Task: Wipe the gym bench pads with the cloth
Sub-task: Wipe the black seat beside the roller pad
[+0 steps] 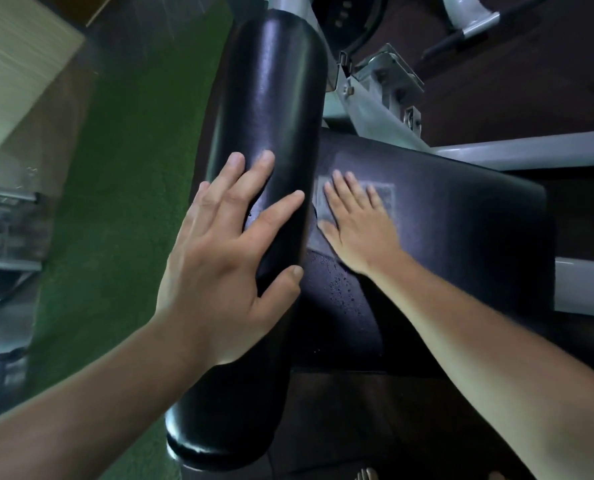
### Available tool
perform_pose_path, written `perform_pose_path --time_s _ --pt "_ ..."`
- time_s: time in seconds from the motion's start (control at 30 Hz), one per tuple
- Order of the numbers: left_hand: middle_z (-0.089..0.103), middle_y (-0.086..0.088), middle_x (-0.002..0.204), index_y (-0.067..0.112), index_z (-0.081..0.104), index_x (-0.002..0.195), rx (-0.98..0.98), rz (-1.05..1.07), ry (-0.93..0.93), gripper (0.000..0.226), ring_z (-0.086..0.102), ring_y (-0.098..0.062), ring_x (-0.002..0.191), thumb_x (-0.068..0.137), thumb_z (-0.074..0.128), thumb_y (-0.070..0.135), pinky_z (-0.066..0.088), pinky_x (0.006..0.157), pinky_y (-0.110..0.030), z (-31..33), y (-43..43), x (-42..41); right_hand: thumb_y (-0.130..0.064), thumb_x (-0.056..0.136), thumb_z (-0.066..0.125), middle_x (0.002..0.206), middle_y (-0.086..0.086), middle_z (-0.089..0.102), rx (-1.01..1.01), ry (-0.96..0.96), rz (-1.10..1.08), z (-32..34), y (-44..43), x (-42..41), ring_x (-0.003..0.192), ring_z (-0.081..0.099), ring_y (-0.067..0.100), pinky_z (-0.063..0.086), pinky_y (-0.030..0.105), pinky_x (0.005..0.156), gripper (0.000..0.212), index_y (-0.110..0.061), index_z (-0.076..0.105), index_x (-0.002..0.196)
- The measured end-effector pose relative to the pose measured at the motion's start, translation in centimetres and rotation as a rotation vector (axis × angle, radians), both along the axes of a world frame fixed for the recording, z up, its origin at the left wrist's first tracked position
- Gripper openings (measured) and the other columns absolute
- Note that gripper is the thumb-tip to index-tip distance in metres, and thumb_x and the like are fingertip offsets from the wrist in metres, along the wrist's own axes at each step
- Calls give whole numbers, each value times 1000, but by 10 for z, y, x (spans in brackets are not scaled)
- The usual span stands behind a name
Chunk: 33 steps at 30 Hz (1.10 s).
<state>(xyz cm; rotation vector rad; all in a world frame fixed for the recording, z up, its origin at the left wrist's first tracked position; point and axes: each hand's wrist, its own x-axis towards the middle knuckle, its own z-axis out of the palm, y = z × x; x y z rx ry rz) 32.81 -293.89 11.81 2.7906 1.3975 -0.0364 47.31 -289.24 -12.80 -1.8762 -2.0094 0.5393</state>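
Indoor gym. A long black roller pad (267, 98) stands on a post, with a flat black seat pad (461, 216) just beside it. Both are covered in vinyl, as exercise-machine padding is. A white-painted steel frame (368, 112) runs behind the pads with a bolted metal bracket (389, 71), and more white tubes lie along the seat pad's right edge. There is a round black disc (351, 19) at the top, type unclear. A white bar with a black grip (455, 41) is at top right. Green turf (122, 168) lies left of the roller pad, and a dark brown floor (531, 91) lies to the right. A blurred metal rack (4, 216) sits at the far left, contents unclear. There is a pale wall (11, 64) at top left.
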Motion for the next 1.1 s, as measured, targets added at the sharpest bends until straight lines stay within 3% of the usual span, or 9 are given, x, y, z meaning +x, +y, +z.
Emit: perform_pose_path --time_s 0.17,0.4,0.67,0.77,0.9,1.0,1.1 --pt "23 -1 171 22 54 151 -5 6 -4 69 10 -25 160 86 58 46 28 119 -64 -1 -1 -1 -50 107 20 173 8 8 -53 6 -110 19 94 10 159 2 26 5 48 128 68 -14 12 164" --pt "23 -2 171 22 53 151 -3 5 -4 68 10 -24 160 87 58 46 28 119 -63 -1 0 -1 -53 106 24 172 6 13 64 3 -6 0 -17 -25 159 9 25 10 50 128 69 -15 20 164" --pt "23 -1 171 22 53 151 11 -7 -8 68 11 -26 160 88 58 47 30 118 -64 -2 2 -4 -54 107 22 173 4 7 -2 11 -95 13 80 0 159 2 23 4 48 127 67 -18 15 165" --pt "23 -2 171 22 52 152 20 -19 -4 67 11 -26 160 89 57 48 30 118 -63 -4 2 -4 -50 106 29 172 6 12 72 68 -92 10 18 -23 159 7 25 8 50 128 67 -16 21 163" --pt "24 -4 170 22 52 152 37 -31 -2 66 13 -27 160 91 56 47 30 119 -62 -4 1 -4 -51 106 36 172 5 11 131 11 75 -7 -87 -51 159 6 23 8 49 128 69 -17 20 164" --pt "24 -4 170 22 51 152 41 -46 9 67 13 -28 159 91 55 47 27 120 -61 -4 3 -5 -51 105 36 172 3 16 133 19 78 -6 -57 -42 159 10 23 11 48 127 67 -18 27 162" --pt "22 1 171 25 50 153 37 -9 5 68 10 -23 160 88 54 47 26 122 -59 -4 2 -3 -53 104 23 172 4 16 57 11 -33 6 1 -35 159 11 24 12 50 127 69 -16 27 162"
